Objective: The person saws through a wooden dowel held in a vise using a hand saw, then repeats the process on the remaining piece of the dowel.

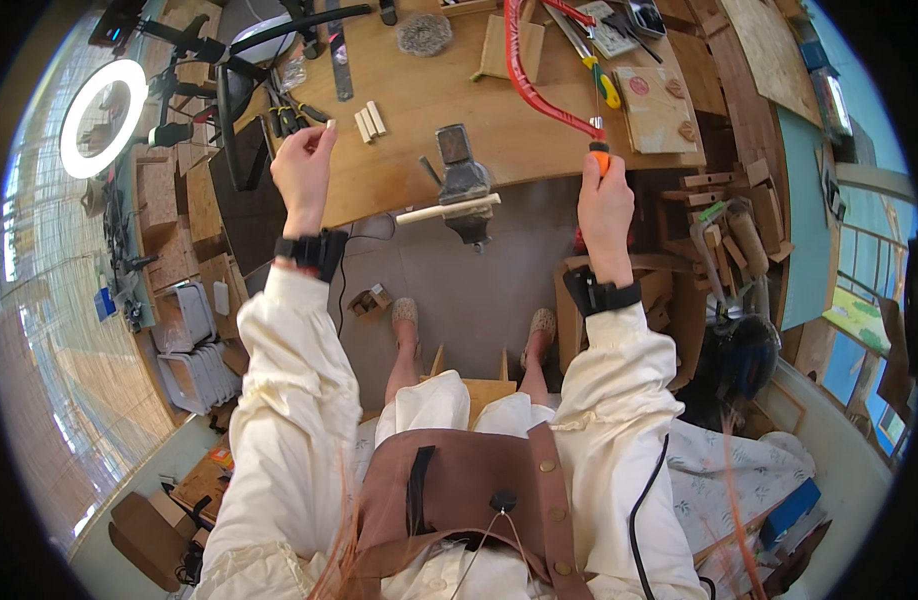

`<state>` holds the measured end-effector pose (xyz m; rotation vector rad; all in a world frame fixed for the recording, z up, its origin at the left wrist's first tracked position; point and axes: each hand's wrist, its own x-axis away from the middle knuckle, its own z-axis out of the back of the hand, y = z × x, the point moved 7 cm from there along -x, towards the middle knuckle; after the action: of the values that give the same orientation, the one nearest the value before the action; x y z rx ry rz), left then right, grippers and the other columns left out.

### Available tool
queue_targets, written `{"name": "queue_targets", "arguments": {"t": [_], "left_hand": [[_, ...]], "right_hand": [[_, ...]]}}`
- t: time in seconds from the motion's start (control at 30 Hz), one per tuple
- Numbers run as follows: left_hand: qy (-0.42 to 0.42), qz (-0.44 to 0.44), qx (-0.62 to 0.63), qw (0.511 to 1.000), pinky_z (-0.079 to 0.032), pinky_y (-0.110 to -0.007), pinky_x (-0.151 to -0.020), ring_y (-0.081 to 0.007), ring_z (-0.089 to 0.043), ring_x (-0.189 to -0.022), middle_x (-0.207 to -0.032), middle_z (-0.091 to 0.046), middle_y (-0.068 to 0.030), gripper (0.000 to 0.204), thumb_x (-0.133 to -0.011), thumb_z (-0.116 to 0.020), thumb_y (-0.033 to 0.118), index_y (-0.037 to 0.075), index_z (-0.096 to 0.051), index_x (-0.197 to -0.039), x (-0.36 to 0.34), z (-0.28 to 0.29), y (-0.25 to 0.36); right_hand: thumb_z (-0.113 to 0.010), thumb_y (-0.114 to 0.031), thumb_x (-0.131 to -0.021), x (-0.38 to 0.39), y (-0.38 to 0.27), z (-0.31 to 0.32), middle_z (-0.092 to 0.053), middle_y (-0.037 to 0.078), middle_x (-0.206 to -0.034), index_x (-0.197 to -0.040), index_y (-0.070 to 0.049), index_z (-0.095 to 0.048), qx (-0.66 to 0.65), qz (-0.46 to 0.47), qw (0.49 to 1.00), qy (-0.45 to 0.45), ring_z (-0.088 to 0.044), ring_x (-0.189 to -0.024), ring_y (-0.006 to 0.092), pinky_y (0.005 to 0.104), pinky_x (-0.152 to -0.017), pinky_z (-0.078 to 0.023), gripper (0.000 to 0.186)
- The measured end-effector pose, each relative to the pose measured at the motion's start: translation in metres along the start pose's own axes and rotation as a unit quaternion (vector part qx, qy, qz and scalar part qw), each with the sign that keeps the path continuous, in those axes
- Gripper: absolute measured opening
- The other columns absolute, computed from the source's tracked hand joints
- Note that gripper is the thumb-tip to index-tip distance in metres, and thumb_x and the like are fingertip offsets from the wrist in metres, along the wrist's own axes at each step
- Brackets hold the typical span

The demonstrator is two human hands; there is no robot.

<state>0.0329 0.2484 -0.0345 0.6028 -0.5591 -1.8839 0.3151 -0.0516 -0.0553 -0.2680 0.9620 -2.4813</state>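
My right hand [606, 210] is closed round the orange handle of a red-framed coping saw [525, 82], held upright over the bench's right front. My left hand [304, 170] is raised at the bench's front left, its fingers pinched together on a small pale piece [331, 125], perhaps wood. Between the hands, a dark metal bench vise [461, 178] at the front edge grips a pale wooden strip [429, 213], which lies crosswise and sticks out on both sides. Several short wooden sticks [371, 121] lie side by side on the bench, right of my left hand.
On the wooden workbench [409, 90] are pliers [291, 112], a metal ruler [339, 60], a wiry grey coil [424, 35], a yellow-green-handled tool [604, 82] and a wooden board [654, 110]. A lit ring lamp [104, 118] stands left. Wood offcuts [724, 240] are stacked right.
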Motion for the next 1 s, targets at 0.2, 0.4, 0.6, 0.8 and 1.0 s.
{"name": "queue_targets", "arguments": {"t": [0.2,0.4,0.6,0.8,1.0], "left_hand": [[0.019,-0.079,-0.025,0.996,-0.047,-0.029,-0.068,-0.0153,-0.059,-0.074,-0.086,-0.065,-0.0078,0.040,-0.088,-0.070,0.027,-0.001,-0.062,-0.116,0.012,-0.022,0.016],[-0.256,-0.035,0.209,0.943,-0.050,-0.032,-0.073,-0.0193,-0.060,-0.079,-0.092,-0.064,-0.0103,0.032,-0.093,-0.064,0.019,0.000,-0.059,-0.118,0.109,-0.014,0.059],[-0.253,0.025,0.275,0.927,-0.050,-0.025,-0.067,-0.0123,-0.063,-0.072,-0.083,-0.067,-0.0072,0.024,-0.088,-0.069,0.009,-0.001,-0.064,-0.109,0.132,-0.019,0.062],[-0.232,0.024,0.281,0.931,-0.050,-0.023,-0.062,-0.0104,-0.064,-0.066,-0.079,-0.068,-0.0057,0.014,-0.088,-0.067,0.004,-0.003,-0.068,-0.100,0.128,-0.017,0.063],[-0.241,-0.004,0.303,0.922,-0.050,-0.023,-0.062,-0.0112,-0.066,-0.067,-0.081,-0.069,-0.0065,0.015,-0.088,-0.067,0.004,-0.004,-0.068,-0.101,0.127,-0.031,0.085]], "right_hand": [[-0.051,-0.028,-0.098,-0.040,-0.017,-0.042,-0.064,0.025,-0.086,-0.105,-0.001,-0.048,0.055,0.056,0.997,0.008,-0.062,-0.082,0.0467,0.0540,-0.071,-0.049,0.029],[-0.056,-0.015,-0.095,0.020,-0.041,-0.016,-0.054,0.017,-0.110,-0.109,-0.001,-0.054,-0.068,0.170,0.982,0.038,-0.053,-0.098,0.0305,0.0387,-0.083,-0.045,0.020],[-0.059,-0.033,-0.094,0.140,-0.025,-0.065,-0.060,0.013,-0.101,-0.109,-0.003,-0.059,-0.256,0.044,0.946,-0.196,-0.057,-0.098,0.0312,0.0390,-0.085,-0.046,0.033],[-0.072,-0.041,-0.079,0.100,-0.081,-0.035,-0.058,0.007,-0.066,-0.074,-0.009,-0.061,0.162,0.347,0.909,-0.165,-0.056,-0.071,0.0253,0.0360,-0.058,-0.047,0.034],[-0.072,-0.028,-0.081,0.084,-0.119,0.000,-0.060,0.009,-0.066,-0.079,-0.009,-0.059,0.082,0.243,0.932,-0.258,-0.060,-0.070,0.0290,0.0399,-0.060,-0.049,0.024]]}}
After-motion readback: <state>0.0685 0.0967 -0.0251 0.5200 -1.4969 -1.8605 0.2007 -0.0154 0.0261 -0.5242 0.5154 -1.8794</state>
